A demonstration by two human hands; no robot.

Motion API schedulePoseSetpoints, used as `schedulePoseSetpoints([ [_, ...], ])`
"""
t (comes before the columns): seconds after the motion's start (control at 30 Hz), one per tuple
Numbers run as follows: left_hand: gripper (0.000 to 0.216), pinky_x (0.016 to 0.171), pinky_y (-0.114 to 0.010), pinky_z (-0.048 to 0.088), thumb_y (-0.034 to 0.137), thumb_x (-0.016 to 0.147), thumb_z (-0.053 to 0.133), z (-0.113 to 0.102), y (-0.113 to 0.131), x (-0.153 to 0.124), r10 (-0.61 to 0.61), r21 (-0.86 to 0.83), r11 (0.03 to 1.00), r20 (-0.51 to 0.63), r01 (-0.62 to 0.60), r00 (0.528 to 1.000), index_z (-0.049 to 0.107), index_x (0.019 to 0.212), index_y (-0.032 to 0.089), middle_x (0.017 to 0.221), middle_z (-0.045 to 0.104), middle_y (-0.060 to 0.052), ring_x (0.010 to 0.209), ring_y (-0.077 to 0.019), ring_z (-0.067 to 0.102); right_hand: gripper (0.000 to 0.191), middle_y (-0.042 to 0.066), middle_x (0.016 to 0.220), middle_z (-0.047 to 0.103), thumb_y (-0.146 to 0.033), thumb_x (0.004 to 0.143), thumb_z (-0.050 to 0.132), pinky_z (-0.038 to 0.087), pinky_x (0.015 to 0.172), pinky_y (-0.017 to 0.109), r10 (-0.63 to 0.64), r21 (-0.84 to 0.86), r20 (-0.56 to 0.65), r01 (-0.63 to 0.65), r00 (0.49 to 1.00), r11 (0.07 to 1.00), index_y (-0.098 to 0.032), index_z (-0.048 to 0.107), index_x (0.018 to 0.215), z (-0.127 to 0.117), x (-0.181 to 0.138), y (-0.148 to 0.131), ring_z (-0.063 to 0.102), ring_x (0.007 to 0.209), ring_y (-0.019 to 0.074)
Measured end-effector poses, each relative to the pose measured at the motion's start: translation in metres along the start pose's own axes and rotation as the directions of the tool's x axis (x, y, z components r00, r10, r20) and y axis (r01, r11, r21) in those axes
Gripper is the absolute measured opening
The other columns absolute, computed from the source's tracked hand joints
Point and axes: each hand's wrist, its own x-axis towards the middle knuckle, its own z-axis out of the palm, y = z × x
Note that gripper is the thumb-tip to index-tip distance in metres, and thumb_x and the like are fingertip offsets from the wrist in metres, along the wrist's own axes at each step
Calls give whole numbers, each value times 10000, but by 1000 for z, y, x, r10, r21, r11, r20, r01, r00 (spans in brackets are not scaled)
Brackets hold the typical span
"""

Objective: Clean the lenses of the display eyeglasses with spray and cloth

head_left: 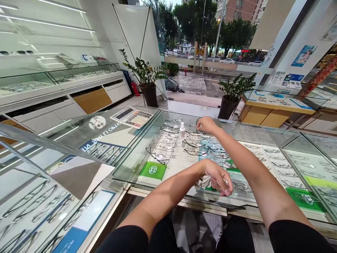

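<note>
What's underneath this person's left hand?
A crumpled whitish cloth shows beneath the left hand, above the glass counter. Whatever the palm and fingers cover can't be seen.

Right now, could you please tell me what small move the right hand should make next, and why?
I would perhaps steady the far pair of glasses gently with the right hand: the hand is right beside them, though its grip is unclear, and an upright bottle stands close by, which a wide swing might knock.

An eyewear shop is indicated by the glass display counter [173, 165], where spectacle frames [195, 144] are laid out in rows. Parked cars are seen outside.
</note>
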Motion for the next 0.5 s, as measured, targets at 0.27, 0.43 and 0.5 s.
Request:
schedulePoseSetpoints([
  [0.27,447,406,-273,256,626,729,877,-2,0,1,-10,6,1000,48,10,999,755,684,199,674,569,-42,433,-104,381,156,114,1061,827,-294,898,781,417,956,323,-13,-94,93,22,996,995,-201,840,1009,15,16,-7,641,1163,286],
  [0.43,413,398,-265,256,590,783,856,-3,-3,1,12,-3,1000,60,-12,998,747,699,201,698,572,-36,424,-89,373,174,130,1102,829,-313,896,791,408,990,341,-4,-132,120,20,993,991,-201,846,1017,16,16,-9,639,1196,303],
  [0.5,411,398,-259,268,597,787,853,-5,-4,1,16,6,1000,65,-16,998,761,720,202,722,592,-38,429,-87,387,152,110,1095,836,-335,889,797,408,990,337,-1,-132,130,18,992,991,-224,852,977,13,17,-8,647,1190,299],
])
